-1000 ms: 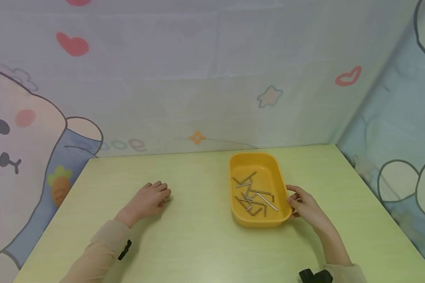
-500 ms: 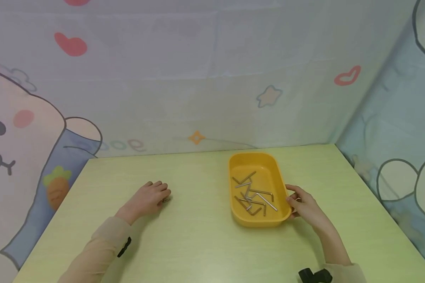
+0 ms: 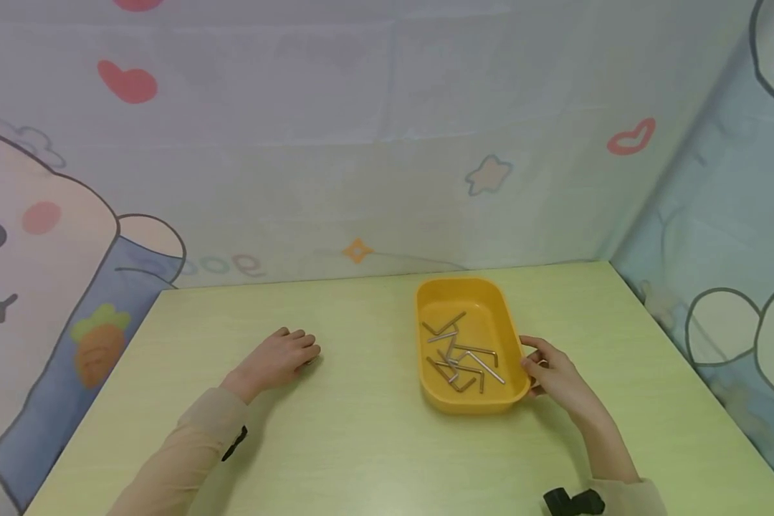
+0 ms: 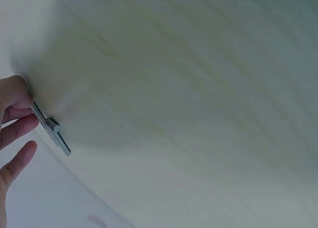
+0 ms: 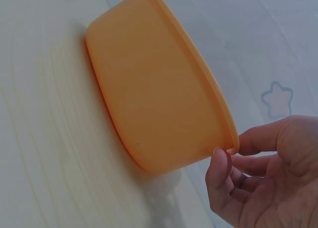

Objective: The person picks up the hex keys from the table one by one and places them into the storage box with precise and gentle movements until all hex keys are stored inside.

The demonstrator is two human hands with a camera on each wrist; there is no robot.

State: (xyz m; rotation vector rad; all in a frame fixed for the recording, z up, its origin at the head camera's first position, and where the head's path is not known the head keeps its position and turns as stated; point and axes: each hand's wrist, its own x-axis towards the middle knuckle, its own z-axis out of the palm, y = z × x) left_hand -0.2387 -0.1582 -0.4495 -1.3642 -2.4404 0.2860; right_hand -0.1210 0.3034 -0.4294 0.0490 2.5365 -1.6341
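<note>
At the left of the table, my left hand point(image 3: 274, 364) is held low with its fingers bent. The left wrist view shows it pinching metal hex keys point(image 4: 55, 134) that stick out past the fingertips, close over the tabletop; another finger stands apart from them. A yellow plastic tray point(image 3: 490, 301) sits right of the middle, and several L-shaped hex keys point(image 3: 467, 370) lie jumbled inside it. My right hand point(image 3: 557, 376) grips the tray's near right corner, thumb and fingers at the rim in the right wrist view.
The pale green table point(image 3: 361, 444) ends at a printed cloth backdrop point(image 3: 335, 143) behind, and a second cloth panel point(image 3: 735, 236) rises along the right side. Bare tabletop lies between the left hand and the tray.
My left hand has shifted slightly to the right along the table, still holding the hex keys. The right hand and the tray keep their places.
</note>
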